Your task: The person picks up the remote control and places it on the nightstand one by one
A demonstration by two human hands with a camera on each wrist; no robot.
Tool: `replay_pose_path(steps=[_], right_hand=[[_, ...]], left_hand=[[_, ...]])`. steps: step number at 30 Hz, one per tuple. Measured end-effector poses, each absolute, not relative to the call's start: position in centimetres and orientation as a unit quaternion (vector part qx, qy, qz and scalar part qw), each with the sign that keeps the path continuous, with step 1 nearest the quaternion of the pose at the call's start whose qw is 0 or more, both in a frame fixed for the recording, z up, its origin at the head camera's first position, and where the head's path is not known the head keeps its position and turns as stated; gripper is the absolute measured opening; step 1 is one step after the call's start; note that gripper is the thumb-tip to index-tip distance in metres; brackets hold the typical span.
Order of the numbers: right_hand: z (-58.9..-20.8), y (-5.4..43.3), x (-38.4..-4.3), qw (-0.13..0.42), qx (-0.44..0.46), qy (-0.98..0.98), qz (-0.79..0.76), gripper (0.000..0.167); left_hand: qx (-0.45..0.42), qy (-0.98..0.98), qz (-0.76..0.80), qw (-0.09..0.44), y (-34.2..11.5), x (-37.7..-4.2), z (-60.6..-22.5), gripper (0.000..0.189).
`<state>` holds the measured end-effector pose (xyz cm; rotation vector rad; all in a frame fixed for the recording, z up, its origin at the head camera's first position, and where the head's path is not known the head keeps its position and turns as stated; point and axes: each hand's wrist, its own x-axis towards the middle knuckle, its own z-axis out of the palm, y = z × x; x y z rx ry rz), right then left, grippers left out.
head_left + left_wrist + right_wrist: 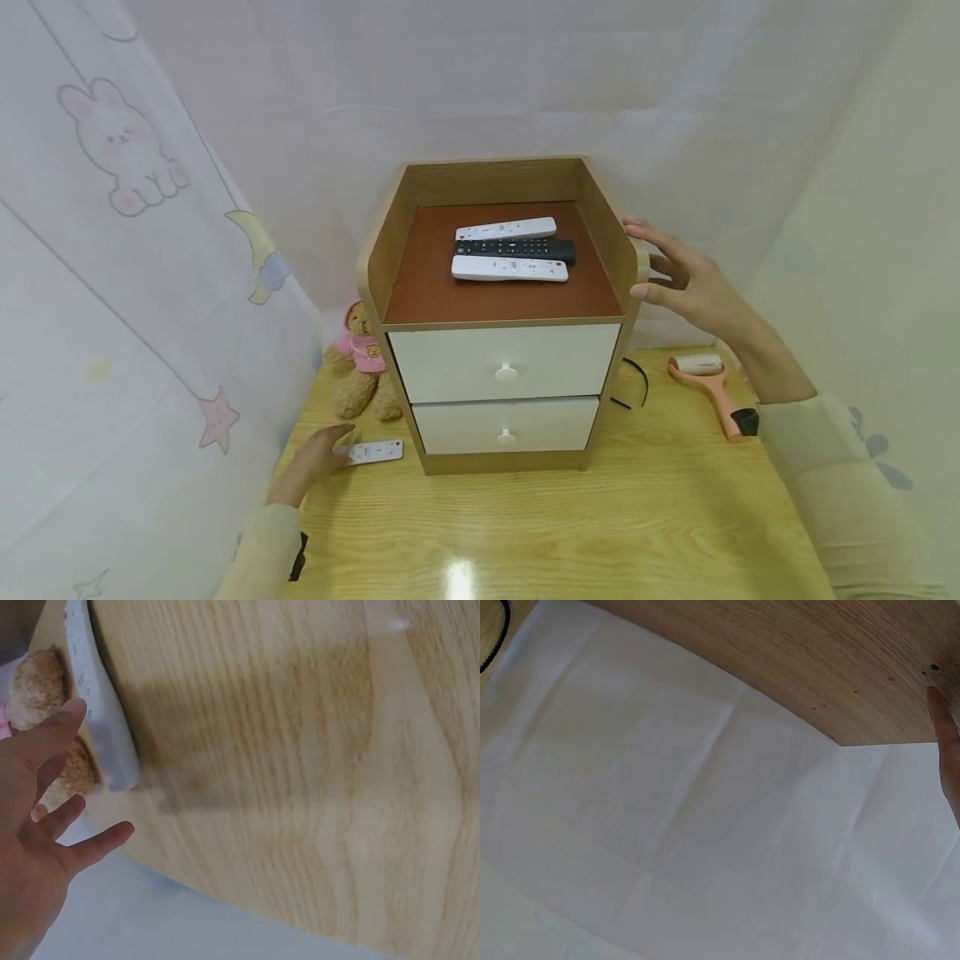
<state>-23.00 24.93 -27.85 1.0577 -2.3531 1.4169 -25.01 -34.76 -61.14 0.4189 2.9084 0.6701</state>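
Observation:
A white remote control (378, 451) lies on the wooden table left of a small cabinet (504, 464). My left hand (315, 460) is at the remote's left end, fingers apart; in the left wrist view one fingertip overlaps the edge of the remote (111, 742), and contact is unclear. At the cabinet's right side panel is my right hand (693, 287), its fingers spread along the outer face and thumb near the front edge. The right wrist view shows one finger (945, 727) against the panel (795, 652). On the cabinet top lie two white remotes (510, 268) and a black remote (517, 249).
A teddy bear (365, 354) in pink sits behind the left remote. Two white drawers (450, 367) with round knobs front the cabinet. On the right are an orange-handled lint roller (716, 387) and a thin black band (643, 383). Patterned cloth (150, 333) surrounds the table.

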Motion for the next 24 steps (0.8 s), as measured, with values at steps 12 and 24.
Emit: replay_pose_path(steps=[12, 24], right_hand=[[-27.4, 24.5, -22.7, 0.091, 0.354, -0.786, 0.499, 0.07], [-28.7, 25.5, -23.9, 0.09, 0.349, -0.782, 0.508, 0.073]], left_hand=[[0.106, 0.971, 0.196, 0.089, -34.6, -24.9, -62.2, 0.053], [0.096, 0.967, 0.214, 0.099, -33.9, -23.8, -63.0, 0.05]])
